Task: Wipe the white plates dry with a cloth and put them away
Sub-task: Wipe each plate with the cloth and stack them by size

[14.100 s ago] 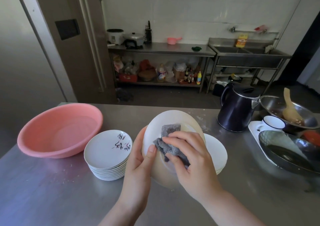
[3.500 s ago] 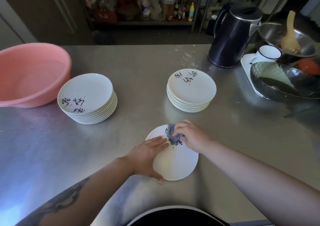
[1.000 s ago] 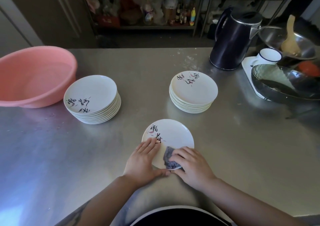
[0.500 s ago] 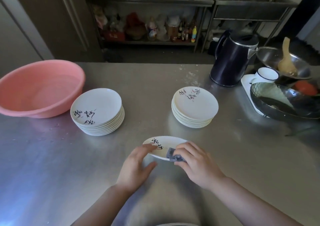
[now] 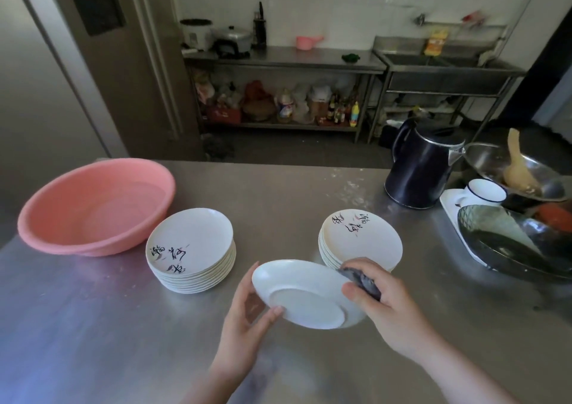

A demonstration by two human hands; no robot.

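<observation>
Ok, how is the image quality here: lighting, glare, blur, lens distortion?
Head view: dim, light comes from the tiled back wall, so the stainless steel table shows soft glare, with a bluish patch at lower left. Wide-angle bending curves the door frame. The upturned white plate, left hand and right hand with the grey cloth are slightly soft; the shelf items behind are too blurred to read.

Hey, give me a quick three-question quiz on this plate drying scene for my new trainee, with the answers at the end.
1. True or false: the held plate shows its underside.
2. Which hand holds the grey cloth?
3. The pink basin sits beside which plate stack: A left stack, B right stack?

Key: 1 true. 2 right hand; left hand steadies the plate. 3 A.
</observation>
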